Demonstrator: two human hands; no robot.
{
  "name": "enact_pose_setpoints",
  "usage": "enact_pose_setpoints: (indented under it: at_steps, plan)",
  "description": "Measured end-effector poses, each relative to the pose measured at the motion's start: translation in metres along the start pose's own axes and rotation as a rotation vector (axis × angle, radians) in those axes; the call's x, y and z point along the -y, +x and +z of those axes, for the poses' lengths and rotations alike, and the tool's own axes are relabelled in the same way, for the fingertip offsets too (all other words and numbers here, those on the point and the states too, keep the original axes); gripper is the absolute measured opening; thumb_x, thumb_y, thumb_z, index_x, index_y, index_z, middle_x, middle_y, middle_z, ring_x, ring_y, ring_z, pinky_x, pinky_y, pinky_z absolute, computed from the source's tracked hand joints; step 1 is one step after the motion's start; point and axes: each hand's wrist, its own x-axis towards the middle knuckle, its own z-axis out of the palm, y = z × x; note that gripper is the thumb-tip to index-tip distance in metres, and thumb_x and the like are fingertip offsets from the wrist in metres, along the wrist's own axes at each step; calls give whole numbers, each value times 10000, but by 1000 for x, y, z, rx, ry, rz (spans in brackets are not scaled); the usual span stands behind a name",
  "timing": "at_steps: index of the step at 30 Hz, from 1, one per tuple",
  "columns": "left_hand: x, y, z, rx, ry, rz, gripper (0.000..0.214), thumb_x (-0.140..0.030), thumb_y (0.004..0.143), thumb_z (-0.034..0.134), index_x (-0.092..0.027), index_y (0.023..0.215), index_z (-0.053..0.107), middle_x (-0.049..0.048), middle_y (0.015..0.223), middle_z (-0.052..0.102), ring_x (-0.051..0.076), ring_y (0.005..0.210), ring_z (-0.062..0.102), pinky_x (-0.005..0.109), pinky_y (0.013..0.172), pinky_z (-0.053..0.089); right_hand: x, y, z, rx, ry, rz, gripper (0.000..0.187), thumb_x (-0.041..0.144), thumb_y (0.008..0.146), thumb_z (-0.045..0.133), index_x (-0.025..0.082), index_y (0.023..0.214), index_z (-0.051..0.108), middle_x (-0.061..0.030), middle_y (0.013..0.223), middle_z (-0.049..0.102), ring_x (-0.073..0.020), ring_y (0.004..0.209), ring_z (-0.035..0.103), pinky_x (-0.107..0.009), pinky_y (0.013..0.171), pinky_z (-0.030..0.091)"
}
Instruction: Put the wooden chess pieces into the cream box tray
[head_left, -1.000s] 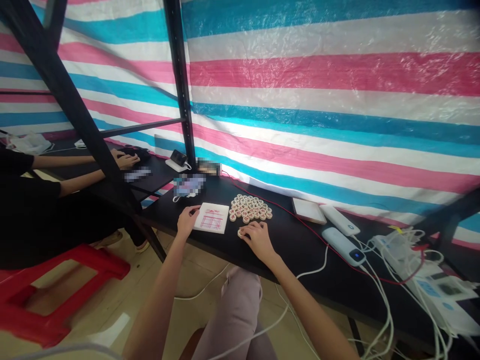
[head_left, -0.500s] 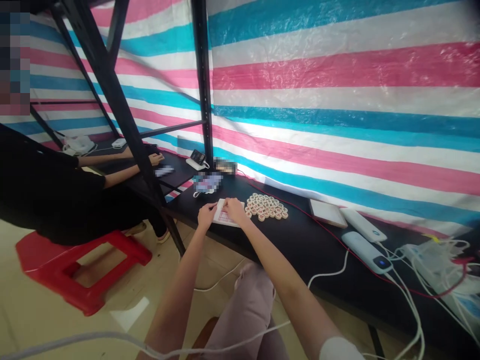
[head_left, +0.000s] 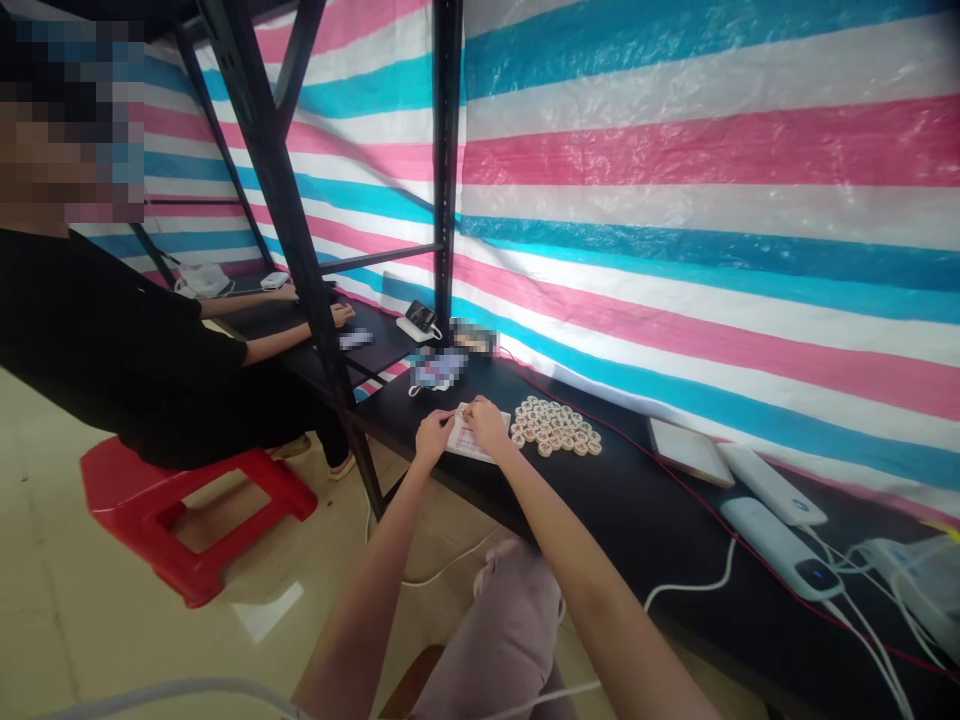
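The white printed square [head_left: 470, 446] seems light and stiff, best held by its edges; left hand [head_left: 435, 437] and right hand [head_left: 487, 425] curl at it, grips hidden.

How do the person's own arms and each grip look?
The left forearm and right forearm are slim and bare; no sleeve, watch or bracelet shows. The left grip and right grip wear no glove; any ring is too small to tell.
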Motion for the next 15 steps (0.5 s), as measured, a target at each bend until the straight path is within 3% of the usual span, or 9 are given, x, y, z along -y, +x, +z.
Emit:
enact_pose_setpoints:
  at_steps: [4,8,12,15]
  plan:
    - [0,0,-1,-1,-4,-10,284,-324,819,478,-240,1010,670,22,1041,652,147,792,583,241,679,424,6,-2,-4,-71,-89,-21,203,202,840,498,161,736,667,-94,914,596,-191,871,529,-286,716,336]
    - [0,-1,0,-17,-8,8,290,-319,817,466,-239,1008,669,17,996,653,127,723,565,233,630,407,-2,-11,-24,-163,-108,-27,250,281,872,461,200,776,676,-59,889,609,-174,836,536,-298,717,318]
    - [1,-1,1,-14,-11,10,289,-311,808,468,-240,1003,669,12,951,653,122,708,553,227,616,398,-32,-49,-49,-316,-96,107,308,357,902,391,204,882,657,-51,845,620,-170,737,529,-297,674,319]
    - [1,0,2,-22,-7,4,286,-303,808,468,-240,1002,668,12,969,649,125,732,556,225,633,404,-53,-91,-57,-332,-171,58,263,330,891,421,217,922,656,-77,969,620,-218,905,504,-334,772,311]
